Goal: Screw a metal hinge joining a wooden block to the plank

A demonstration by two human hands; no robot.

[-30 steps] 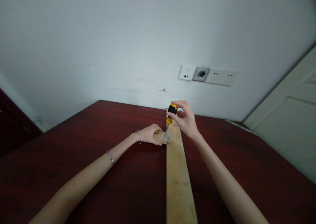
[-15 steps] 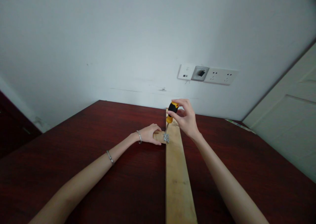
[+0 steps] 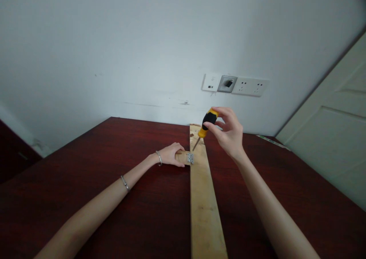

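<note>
My right hand [image 3: 228, 131] grips the yellow and black handle of a screwdriver [image 3: 210, 118], its shaft slanting down to the left. The tip is near the upper edge of a small metal hinge [image 3: 190, 158]; whether it touches anything is too small to tell. That hinge spans the joint between a short wooden block [image 3: 181, 158] and a long wooden plank [image 3: 203, 198]. My left hand [image 3: 170, 154] is closed around the block, thumb on the near side and fingers on the far side, holding it against the plank's left edge.
The plank lies lengthwise on a dark red table [image 3: 137, 213], its far end close to the white wall [image 3: 143, 42]. Sockets [image 3: 250, 87] are set in the wall at the right. A pale panelled door [image 3: 337, 129] stands beyond the table's right side.
The screwdriver's handle has swung up and to the right with my right hand, so it leans more. My left hand stays on the block. The whole view has shifted slightly.
</note>
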